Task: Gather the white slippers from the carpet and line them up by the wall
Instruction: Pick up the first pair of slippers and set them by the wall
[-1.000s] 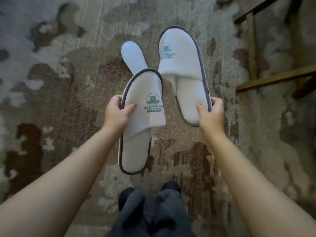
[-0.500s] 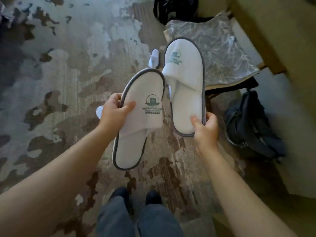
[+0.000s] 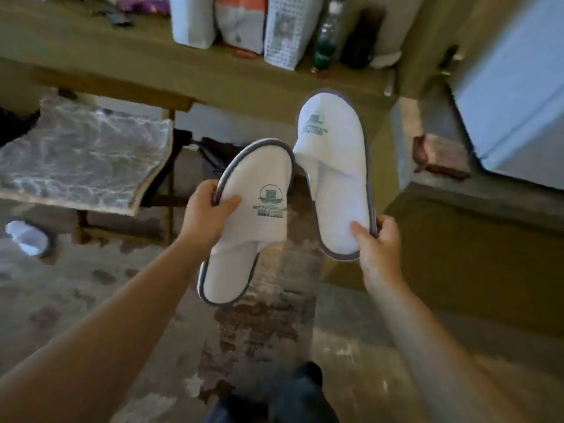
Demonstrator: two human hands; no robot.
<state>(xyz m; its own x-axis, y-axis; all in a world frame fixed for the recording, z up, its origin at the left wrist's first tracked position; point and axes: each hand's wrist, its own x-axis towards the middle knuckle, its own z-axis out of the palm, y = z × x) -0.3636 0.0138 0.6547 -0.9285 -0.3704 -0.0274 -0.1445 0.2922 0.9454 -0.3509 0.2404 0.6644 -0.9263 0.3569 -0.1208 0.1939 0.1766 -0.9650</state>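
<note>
Standing on the wooden shelf (image 3: 122, 50) beyond both hands are a white bag (image 3: 192, 19), a dotted bag (image 3: 287, 29) and a green bottle (image 3: 325, 41); their contents cannot be made out. Held above the patterned carpet (image 3: 262, 325), the left slipper (image 3: 247, 221) is pinched at its grey-trimmed side by the left hand (image 3: 207, 218), thumb on the upper. Just right of it and touching near the toe, the right slipper (image 3: 335, 175) is gripped at the heel by the right hand (image 3: 378, 242). Both forearms reach forward. Far left of the left hand, a third slipper (image 3: 27, 236) lies on the carpet under a plastic-covered stand (image 3: 79, 160).
</note>
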